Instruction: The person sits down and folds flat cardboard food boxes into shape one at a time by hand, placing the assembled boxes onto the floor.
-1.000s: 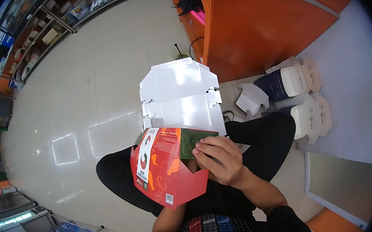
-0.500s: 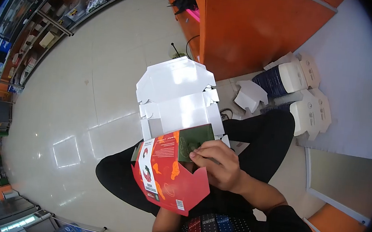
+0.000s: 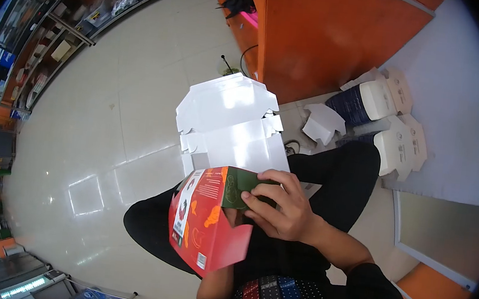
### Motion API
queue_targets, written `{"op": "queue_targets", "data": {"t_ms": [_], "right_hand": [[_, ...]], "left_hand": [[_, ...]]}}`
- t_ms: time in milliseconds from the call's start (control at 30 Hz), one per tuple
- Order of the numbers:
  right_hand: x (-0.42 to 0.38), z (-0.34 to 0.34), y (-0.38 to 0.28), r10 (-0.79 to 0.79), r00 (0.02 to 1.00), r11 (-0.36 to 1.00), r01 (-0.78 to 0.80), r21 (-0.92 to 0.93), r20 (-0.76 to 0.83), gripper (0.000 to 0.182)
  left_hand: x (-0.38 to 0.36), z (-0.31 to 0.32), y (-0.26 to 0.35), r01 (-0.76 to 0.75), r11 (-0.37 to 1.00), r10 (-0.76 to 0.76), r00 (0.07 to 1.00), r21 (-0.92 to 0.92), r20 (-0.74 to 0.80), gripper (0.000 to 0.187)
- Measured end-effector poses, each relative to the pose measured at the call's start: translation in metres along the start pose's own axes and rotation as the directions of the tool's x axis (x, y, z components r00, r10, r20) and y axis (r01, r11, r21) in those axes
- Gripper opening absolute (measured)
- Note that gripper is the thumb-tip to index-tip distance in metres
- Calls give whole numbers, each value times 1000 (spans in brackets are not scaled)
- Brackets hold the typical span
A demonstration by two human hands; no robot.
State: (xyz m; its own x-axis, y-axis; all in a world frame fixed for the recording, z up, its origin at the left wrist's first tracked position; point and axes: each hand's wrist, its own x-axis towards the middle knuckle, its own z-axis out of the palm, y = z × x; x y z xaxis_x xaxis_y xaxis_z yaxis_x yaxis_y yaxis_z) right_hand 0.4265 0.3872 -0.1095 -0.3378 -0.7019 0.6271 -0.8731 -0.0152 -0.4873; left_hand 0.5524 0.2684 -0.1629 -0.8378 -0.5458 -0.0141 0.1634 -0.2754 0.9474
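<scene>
A red and green printed carton [image 3: 201, 209], partly folded, is held over my lap. My right hand [image 3: 280, 205] grips its green side panel at the right, with the fingers bent over the edge. Most of my left hand [image 3: 232, 216] is hidden behind and inside the carton; only a little skin shows in the opening, and the forearm comes up from below. Beyond the carton, flat white cardboard blanks [image 3: 228, 122] lie stacked in front of my legs, their near edge covered by the carton.
An orange desk [image 3: 339, 37] stands ahead. White and dark blue folded boxes [image 3: 376, 99] lie on the floor at the right, near a loose white box piece [image 3: 323, 123]. Shelves with bins [image 3: 99, 15] line the upper left. A white panel [image 3: 453, 113] stands at the right.
The carton has turned and shifted slightly left, and its red flap now stands more edge-on. My right hand has spread further over the green panel and moved up a little.
</scene>
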Motion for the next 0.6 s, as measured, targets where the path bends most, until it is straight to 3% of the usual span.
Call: {"op": "queue_targets", "data": {"t_ms": [367,533,600], "right_hand": [[-9,4,13,-28,1000,997,29,66,-12,51],[-18,8,23,69,997,989,-71,128,16,48],[-23,15,24,227,970,960,-207,189,-92,41]], "left_hand": [[-2,-2,1,-9,1000,8,1000,21,16,34],[-10,4,2,-11,998,9,999,60,39,35],[-11,8,5,-25,995,20,999,96,47,35]]}}
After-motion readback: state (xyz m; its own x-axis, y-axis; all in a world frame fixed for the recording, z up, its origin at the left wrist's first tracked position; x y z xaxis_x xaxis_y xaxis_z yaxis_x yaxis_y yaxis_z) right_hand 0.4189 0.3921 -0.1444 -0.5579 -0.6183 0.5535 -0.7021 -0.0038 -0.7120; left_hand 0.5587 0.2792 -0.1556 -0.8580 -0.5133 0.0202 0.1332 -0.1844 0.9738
